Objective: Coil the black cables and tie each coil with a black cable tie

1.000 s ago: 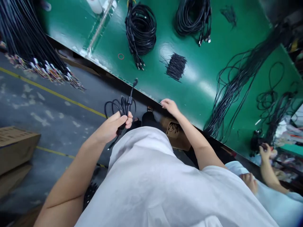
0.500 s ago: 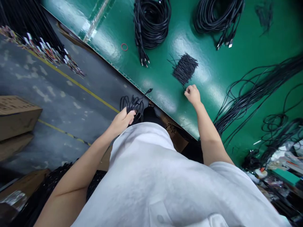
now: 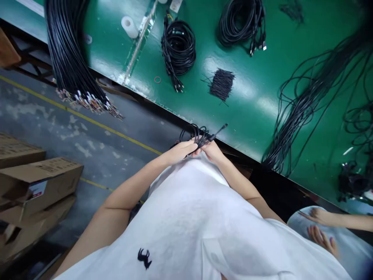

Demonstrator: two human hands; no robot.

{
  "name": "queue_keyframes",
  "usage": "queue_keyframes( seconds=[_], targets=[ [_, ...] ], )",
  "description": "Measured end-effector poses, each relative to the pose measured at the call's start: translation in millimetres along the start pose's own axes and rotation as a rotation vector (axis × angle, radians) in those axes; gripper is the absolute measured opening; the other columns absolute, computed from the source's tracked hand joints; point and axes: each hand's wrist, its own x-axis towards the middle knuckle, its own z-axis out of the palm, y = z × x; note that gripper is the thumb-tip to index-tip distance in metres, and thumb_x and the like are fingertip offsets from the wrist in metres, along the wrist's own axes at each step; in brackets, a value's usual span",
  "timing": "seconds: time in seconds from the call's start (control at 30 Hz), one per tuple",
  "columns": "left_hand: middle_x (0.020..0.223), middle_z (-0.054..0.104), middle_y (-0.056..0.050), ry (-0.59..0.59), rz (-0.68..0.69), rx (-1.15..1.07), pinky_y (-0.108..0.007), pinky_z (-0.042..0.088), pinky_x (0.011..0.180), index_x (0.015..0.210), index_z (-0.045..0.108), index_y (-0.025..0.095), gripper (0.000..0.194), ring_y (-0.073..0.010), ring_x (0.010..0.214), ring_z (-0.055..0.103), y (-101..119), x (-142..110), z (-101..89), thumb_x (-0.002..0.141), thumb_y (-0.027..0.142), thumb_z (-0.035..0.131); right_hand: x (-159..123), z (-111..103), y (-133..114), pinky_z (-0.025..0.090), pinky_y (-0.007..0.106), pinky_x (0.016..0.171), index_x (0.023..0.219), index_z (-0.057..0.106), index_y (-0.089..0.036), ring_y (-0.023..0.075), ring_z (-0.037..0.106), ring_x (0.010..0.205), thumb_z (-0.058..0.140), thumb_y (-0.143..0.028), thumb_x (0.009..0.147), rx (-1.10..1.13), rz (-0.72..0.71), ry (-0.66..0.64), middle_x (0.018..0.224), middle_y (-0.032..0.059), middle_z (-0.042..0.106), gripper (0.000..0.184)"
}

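A small coil of black cable point(image 3: 201, 136) is gripped in my left hand point(image 3: 183, 149), close to my waist at the table's edge. From the coil a cable end with a plug point(image 3: 220, 131) points up and right. My right hand point(image 3: 213, 151) is closed against the coil's right side; its fingertips are partly covered by the cable, so what they pinch is hidden. On the green table, beyond both hands, lies a pile of short black twist ties point(image 3: 222, 84).
Larger cable coils point(image 3: 178, 46) point(image 3: 237, 23) lie farther back on the green table point(image 3: 186, 101). Long loose cables point(image 3: 303, 105) spread at right; a cable bundle point(image 3: 67, 50) hangs over the left edge. Cardboard boxes point(image 3: 55, 182) stand on the floor. A co-worker's hands point(image 3: 323, 229) show at lower right.
My right hand has come away from the twist-tie pile to the cable coil. My left hand has brought the coil right and in front of my waist. The view has shifted.
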Motion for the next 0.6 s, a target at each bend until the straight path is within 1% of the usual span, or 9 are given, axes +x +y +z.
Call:
queue_keyframes(
  seconds=[0.07, 0.13, 0.2, 0.27, 0.33, 0.4, 0.5, 0.53, 0.6],
  targets=[
    [0.075, 0.059, -0.003, 0.058, 0.041, -0.005, -0.027, 0.041, 0.069, 0.078, 0.059, 0.014, 0.037, -0.0118, 0.067, 0.051, -3, -5, -1.6, 0.090, 0.049, 0.054, 12, 14, -11, 0.034, 0.024, 0.056, 0.078, 0.065, -0.016, 0.0105, 0.049, 0.054, 0.064, -0.029, 0.070, 0.133, -0.100, 0.008, 0.056, -0.0023, 0.057, 0.016],
    [0.075, 0.059, -0.001, 0.194, 0.117, -0.020, -0.026, 0.042, 0.068, 0.087, 0.056, 0.016, 0.031, -0.0110, 0.066, 0.051, -10, -8, -3.9, 0.091, 0.047, 0.055, 19, 19, -19, 0.032, 0.024, 0.055, 0.076, 0.065, -0.016, 0.0084, 0.043, 0.053, 0.066, -0.026, 0.069, 0.157, -0.171, 0.046, 0.058, -0.0031, 0.057, 0.012],
    [0.075, 0.058, 0.001, 0.292, 0.186, -0.009, -0.025, 0.042, 0.068, 0.106, 0.053, 0.017, 0.029, -0.0103, 0.065, 0.050, -16, -11, -6.2, 0.092, 0.043, 0.056, 21, 23, -21, 0.031, 0.024, 0.055, 0.071, 0.063, -0.016, 0.0074, 0.039, 0.053, 0.067, -0.027, 0.070, 0.140, -0.185, 0.082, 0.057, -0.0039, 0.054, 0.011],
    [0.075, 0.056, 0.003, 0.339, 0.235, 0.019, -0.024, 0.042, 0.068, 0.126, 0.046, 0.018, 0.039, -0.0097, 0.063, 0.048, -19, -15, -8.3, 0.094, 0.040, 0.052, 21, 27, -19, 0.031, 0.024, 0.056, 0.070, 0.062, -0.016, 0.0075, 0.037, 0.053, 0.066, -0.029, 0.070, 0.101, -0.169, 0.105, 0.057, -0.0044, 0.052, 0.013],
    [0.076, 0.054, 0.003, 0.370, 0.256, 0.092, -0.024, 0.041, 0.069, 0.135, 0.044, 0.018, 0.044, -0.0094, 0.063, 0.046, -17, -19, -10.6, 0.096, 0.037, 0.048, 20, 33, -16, 0.033, 0.024, 0.057, 0.073, 0.063, -0.016, 0.0080, 0.038, 0.054, 0.065, -0.030, 0.073, -0.018, -0.193, 0.140, 0.060, -0.0042, 0.051, 0.014],
    [0.078, 0.055, 0.002, 0.407, 0.245, 0.206, -0.024, 0.042, 0.071, 0.131, 0.052, 0.017, 0.039, -0.0099, 0.065, 0.048, -14, -23, -13.3, 0.096, 0.034, 0.045, 18, 37, -14, 0.035, 0.025, 0.060, 0.078, 0.064, -0.016, 0.0094, 0.044, 0.059, 0.062, -0.029, 0.079, -0.292, -0.309, 0.183, 0.067, -0.0023, 0.053, 0.013],
    [0.078, 0.057, 0.000, 0.436, 0.228, 0.401, -0.025, 0.042, 0.073, 0.124, 0.058, 0.016, 0.035, -0.0120, 0.068, 0.050, -13, -27, -18.4, 0.096, 0.030, 0.043, 12, 39, -18, 0.037, 0.027, 0.065, 0.082, 0.066, -0.016, 0.0124, 0.049, 0.069, 0.051, -0.026, 0.091, -0.936, -0.612, 0.243, 0.075, 0.0021, 0.057, 0.020],
    [0.079, 0.058, 0.000, 0.433, 0.236, 0.450, -0.026, 0.043, 0.074, 0.125, 0.057, 0.016, 0.035, -0.0128, 0.070, 0.051, -14, -27, -20.4, 0.096, 0.029, 0.043, 12, 39, -22, 0.037, 0.028, 0.066, 0.081, 0.065, -0.016, 0.0135, 0.050, 0.071, 0.047, -0.024, 0.095, -1.153, -0.722, 0.229, 0.077, 0.0036, 0.058, 0.024],
    [0.082, 0.060, -0.002, 0.416, 0.250, 0.501, -0.028, 0.043, 0.075, 0.125, 0.057, 0.015, 0.035, -0.0142, 0.072, 0.052, -17, -25, -24.9, 0.095, 0.029, 0.044, 12, 37, -33, 0.039, 0.030, 0.072, 0.083, 0.064, -0.015, 0.0159, 0.053, 0.080, 0.039, -0.020, 0.100, -1.499, -0.947, 0.115, 0.086, 0.0073, 0.063, 0.030]
  ],
)
